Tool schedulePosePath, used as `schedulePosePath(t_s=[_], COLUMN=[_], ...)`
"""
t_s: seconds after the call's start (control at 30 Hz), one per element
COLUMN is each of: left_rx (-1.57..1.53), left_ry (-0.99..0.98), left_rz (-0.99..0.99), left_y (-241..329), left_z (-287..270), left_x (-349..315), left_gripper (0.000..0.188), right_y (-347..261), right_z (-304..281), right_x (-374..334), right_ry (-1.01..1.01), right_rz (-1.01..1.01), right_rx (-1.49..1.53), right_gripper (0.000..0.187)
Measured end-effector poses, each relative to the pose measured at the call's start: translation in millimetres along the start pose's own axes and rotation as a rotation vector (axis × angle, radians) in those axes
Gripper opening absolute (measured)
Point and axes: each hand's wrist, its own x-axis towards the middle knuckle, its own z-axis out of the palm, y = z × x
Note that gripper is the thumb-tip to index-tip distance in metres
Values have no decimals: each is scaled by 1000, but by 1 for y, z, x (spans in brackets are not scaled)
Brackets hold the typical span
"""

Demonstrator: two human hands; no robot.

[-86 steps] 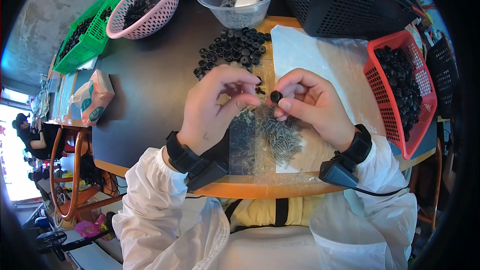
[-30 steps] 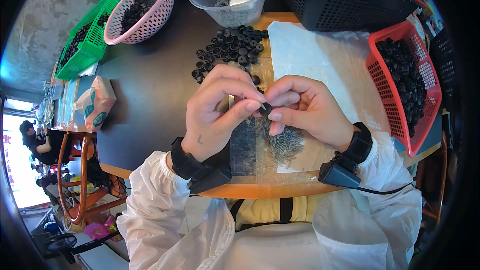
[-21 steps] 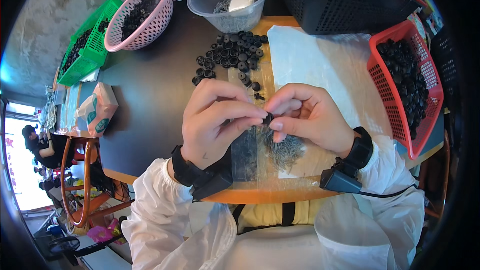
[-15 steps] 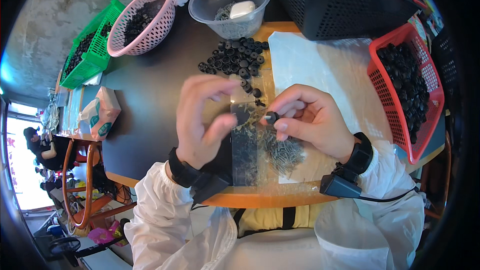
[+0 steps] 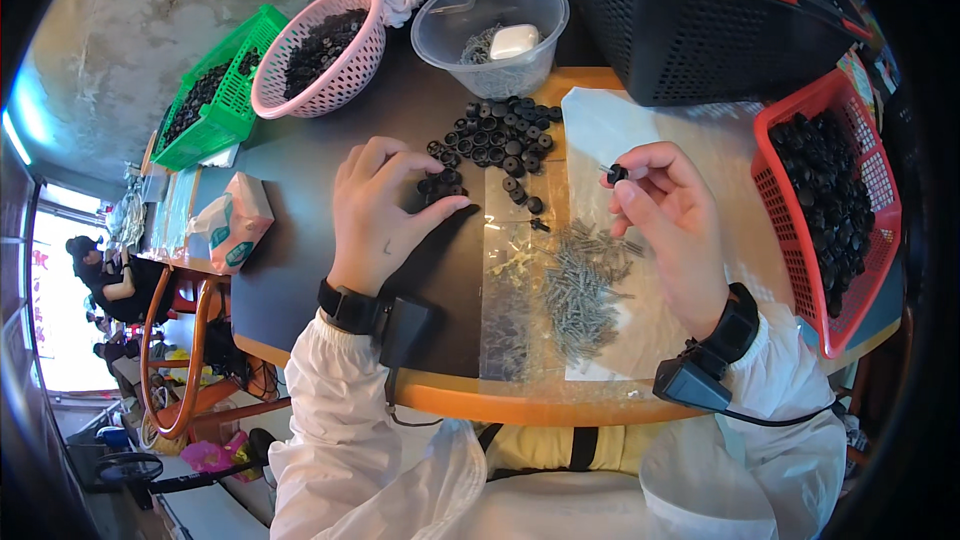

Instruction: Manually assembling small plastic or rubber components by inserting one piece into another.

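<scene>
My right hand [image 5: 672,215] pinches a small black knob [image 5: 618,174] between thumb and fingertips, and a thin metal pin sticks out of its left side. Below that hand lies a heap of grey metal pins or screws [image 5: 585,295]. At the left, my left hand [image 5: 383,208] has thumb and fingers apart around a few black round caps [image 5: 448,180] on the dark tabletop; whether it touches them I cannot tell. Beyond stretches a loose cluster of black round knobs and caps [image 5: 512,130], and one small black piece [image 5: 540,225] lies near the pins.
At the back stand a green basket [image 5: 245,105], a pink colander [image 5: 372,52] and a clear bowl [image 5: 550,65] with metal pins and a white object. A large black crate [image 5: 670,50] and a red basket [image 5: 790,230] border the right. Leftward sits a tissue pack [image 5: 245,225].
My right hand has moved up and right with the black knob. My left hand has drawn away from it, out to the left beside the caps. The whole view has shifted a little.
</scene>
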Motion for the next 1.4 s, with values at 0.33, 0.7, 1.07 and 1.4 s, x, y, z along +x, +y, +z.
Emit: schedulePosePath(t_s=[0.33,0.7,1.07,1.4], left_rx=[-42,-146,-444,-796], left_ry=[-57,-58,-149,-133], left_rz=[6,20,-167,-14], left_y=[4,-1,35,66], left_z=[4,0,2,9], left_x=[-2,-1,-1,-6], left_gripper=[25,28,30,36], right_y=[1,3,2,4], right_z=[1,2,6,12], right_x=[-2,-2,-4,-6], right_ry=[-61,-115,-145,-239], right_rz=[18,66,85,-66], right_rx=[-22,-45,-74,-347], right_gripper=[17,17,21,20])
